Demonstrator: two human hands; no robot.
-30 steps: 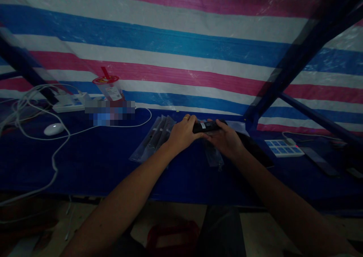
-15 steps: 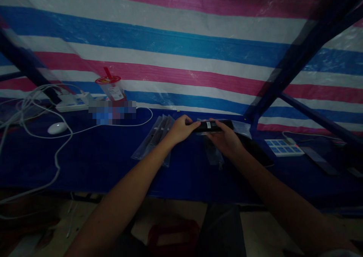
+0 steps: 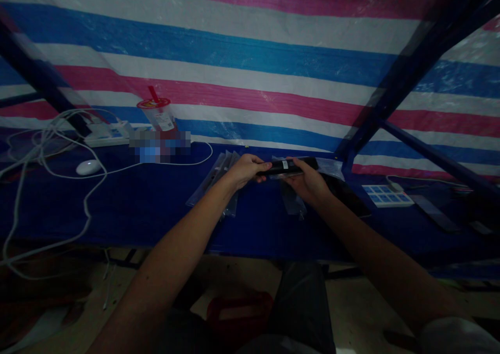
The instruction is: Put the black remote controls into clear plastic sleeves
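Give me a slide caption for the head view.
Both hands, left and right, hold a black remote over a blue table.

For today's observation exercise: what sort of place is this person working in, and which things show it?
Probably a makeshift packing or assembly bench. A striped tarp serves as the wall, a power strip with tangled white cables sits on the blue table, and clear bags lie beside both hands.

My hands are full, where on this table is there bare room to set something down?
Bare cloth lies between the mouse and the bagged sleeves, toward the near edge. It is crowded around the hands, at the cables far left, and by the switch panel at right.
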